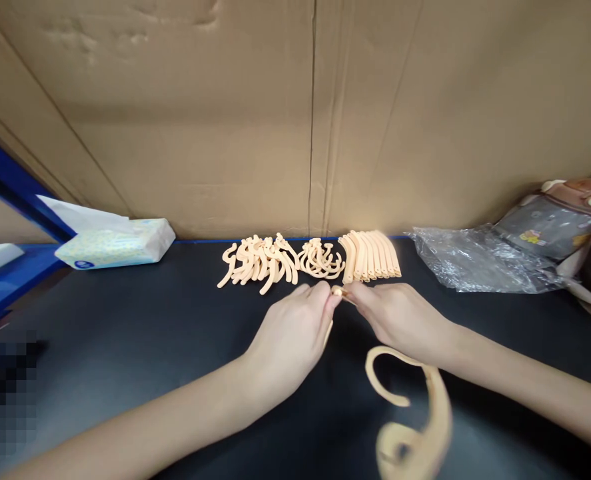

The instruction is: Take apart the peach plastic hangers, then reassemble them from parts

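Observation:
My left hand [292, 330] and my right hand [400, 317] meet in the middle, above the dark table. Both are closed, with fingers and thumbs pinching beige hanger parts [338, 291] between them. Most of these parts are covered by my fingers; one beige edge shows below my left hand. Nearer to me, under my right forearm, is a beige folding hanger [439, 407] with a curved hook, partly blurred and cut off by the bottom edge.
Behind my hands lie a loose pile of curved hanger arms [262, 259], a small pile of hooks [320, 259] and a neat row of arms [371, 255]. A tissue pack [120, 243] sits left; a clear plastic bag [480, 260] and a grey-brown container [545, 223] stand right. Cardboard [225, 120] walls the back.

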`<state>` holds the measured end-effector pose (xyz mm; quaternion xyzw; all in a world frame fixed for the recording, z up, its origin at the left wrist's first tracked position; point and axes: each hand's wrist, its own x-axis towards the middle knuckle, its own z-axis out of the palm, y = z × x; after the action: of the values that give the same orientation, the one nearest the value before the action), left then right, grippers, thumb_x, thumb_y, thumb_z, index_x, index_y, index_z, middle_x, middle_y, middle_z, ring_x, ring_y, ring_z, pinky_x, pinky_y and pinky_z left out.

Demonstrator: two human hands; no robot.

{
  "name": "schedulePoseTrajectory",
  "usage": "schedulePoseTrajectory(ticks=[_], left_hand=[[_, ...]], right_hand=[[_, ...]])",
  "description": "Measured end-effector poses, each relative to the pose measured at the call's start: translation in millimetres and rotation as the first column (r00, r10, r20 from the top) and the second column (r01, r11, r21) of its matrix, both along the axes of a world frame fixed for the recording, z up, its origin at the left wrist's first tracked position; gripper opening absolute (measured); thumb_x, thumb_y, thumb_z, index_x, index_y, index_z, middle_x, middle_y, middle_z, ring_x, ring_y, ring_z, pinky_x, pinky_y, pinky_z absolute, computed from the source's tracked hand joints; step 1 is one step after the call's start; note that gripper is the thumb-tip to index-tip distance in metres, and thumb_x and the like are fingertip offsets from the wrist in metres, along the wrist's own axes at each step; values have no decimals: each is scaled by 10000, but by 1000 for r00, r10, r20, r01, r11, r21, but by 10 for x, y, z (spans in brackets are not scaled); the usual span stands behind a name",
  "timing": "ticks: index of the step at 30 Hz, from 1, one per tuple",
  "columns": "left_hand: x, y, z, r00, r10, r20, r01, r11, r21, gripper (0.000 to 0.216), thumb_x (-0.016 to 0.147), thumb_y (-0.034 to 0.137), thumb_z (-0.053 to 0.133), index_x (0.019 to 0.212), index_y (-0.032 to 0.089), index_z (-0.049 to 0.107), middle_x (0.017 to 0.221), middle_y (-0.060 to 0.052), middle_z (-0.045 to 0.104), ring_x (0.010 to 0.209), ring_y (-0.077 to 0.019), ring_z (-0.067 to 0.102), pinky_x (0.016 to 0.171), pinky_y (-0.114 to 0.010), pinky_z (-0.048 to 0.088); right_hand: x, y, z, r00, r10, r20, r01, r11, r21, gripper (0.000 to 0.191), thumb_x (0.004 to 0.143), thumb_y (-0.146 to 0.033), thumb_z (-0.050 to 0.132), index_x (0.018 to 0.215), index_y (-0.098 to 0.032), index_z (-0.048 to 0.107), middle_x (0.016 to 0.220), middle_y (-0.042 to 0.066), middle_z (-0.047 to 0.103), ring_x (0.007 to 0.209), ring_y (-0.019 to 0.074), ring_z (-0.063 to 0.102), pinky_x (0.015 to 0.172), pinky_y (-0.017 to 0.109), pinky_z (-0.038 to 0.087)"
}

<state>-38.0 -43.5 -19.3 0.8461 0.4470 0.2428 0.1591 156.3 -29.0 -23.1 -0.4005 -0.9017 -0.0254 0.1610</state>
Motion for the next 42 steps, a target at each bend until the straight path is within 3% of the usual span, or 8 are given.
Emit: schedulePoseTrajectory(ticks=[3,6,9,15,22,26,30,42], left_hand=[[-166,105,133,992,66,-107,-41,975,220,307,947,311,266,709,206,429,679,-22,501,677,-190,474,626,-299,336],[-533,487,302,949,305,-83,-304,952,27,338,930,406,273,694,213,417,620,5,477,631,-170,466,606,-269,350],[-978,962,350,905,414,-97,-423,900,-107,345,902,406,300,670,203,455,649,-5,541,662,-168,510,633,-264,388],[-1409,1388,26,859,481,-176,-503,858,-108,325,816,441,457,675,191,610,738,-48,682,705,-207,604,644,-277,439],[-1104,1179,-54,840,506,-197,-446,850,280,470,889,469,392,1081,91,597,1143,-221,587,1116,-395,490,921,-526,354],[-738,1041,-37,939,123,-320,-31,960,277,446,951,440,344,1284,203,521,1356,-87,514,1245,-263,431,1032,-402,320],[-572,1068,-131,919,-113,-379,199,961,194,435,988,385,281,1307,217,524,1314,-65,570,1220,-228,478,1027,-387,334],[-702,1186,-201,965,-144,-220,177,975,134,416,972,352,309,1028,149,668,1171,-120,633,1134,-265,542,1005,-433,376]], right_hand=[[103,34,56,914,-214,-344,17,868,-495,272,972,-265,321,817,-177,527,547,-38,479,441,87,438,487,226,362],[190,-9,111,718,-476,-508,-106,646,-756,336,952,-476,384,850,-197,542,590,-44,464,452,78,423,447,212,360],[222,-67,116,631,-581,-514,-194,523,-830,346,905,-526,471,894,-194,567,594,-46,471,450,69,430,435,203,349],[227,-36,-30,577,-611,-542,-313,447,-838,346,918,-502,463,892,-172,564,516,-75,430,353,45,382,379,195,263],[218,-33,-81,602,-591,-537,-338,421,-842,374,912,-517,463,908,-154,552,534,-76,447,357,46,422,395,193,321],[190,-23,-69,584,-621,-523,-319,417,-851,377,903,-509,469,944,-144,555,528,-76,459,345,51,423,385,196,311],[190,-11,-59,501,-663,-556,-278,485,-829,376,893,-488,482,1021,-142,555,518,-74,478,355,63,431,395,204,294],[182,68,-142,279,-645,-712,-180,693,-698,217,829,-370,556,772,-162,585,629,-42,414,505,69,366,421,209,242]])
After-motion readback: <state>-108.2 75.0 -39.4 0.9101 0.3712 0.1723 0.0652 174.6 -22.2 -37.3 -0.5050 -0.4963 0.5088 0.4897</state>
